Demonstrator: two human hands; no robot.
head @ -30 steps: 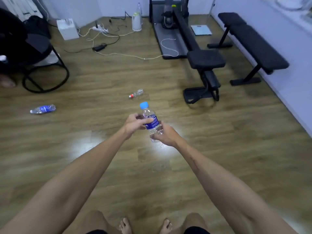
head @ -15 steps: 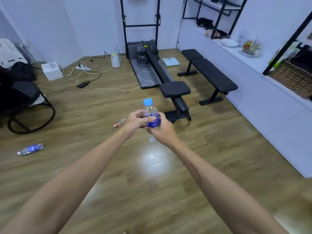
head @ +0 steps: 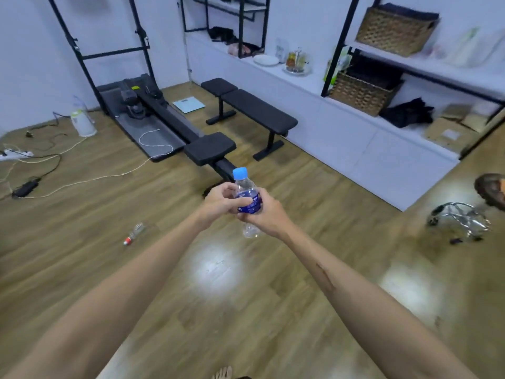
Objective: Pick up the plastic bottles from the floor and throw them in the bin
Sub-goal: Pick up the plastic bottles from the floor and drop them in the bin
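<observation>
A clear plastic bottle [head: 244, 184] with a blue cap and blue label stands upright in front of me, held by both hands. My left hand [head: 220, 203] wraps its fingers round the label from the left. My right hand [head: 269, 214] grips the lower body from the right. A second clear bottle [head: 134, 233] with a red cap lies on the wooden floor to the left. No bin is in view.
Two black benches [head: 258, 110] and a rowing machine [head: 149, 113] stand ahead. Cables and a power strip [head: 16, 155] trail over the floor at left. A white ledge with wicker baskets [head: 360, 93] runs along the right wall. A chrome chair base [head: 459, 221] sits at right.
The view has swung up and to the right, bringing the shelves and chair base into view. The blue-labelled bottle on the floor has left the frame. Both hands keep holding the bottle.
</observation>
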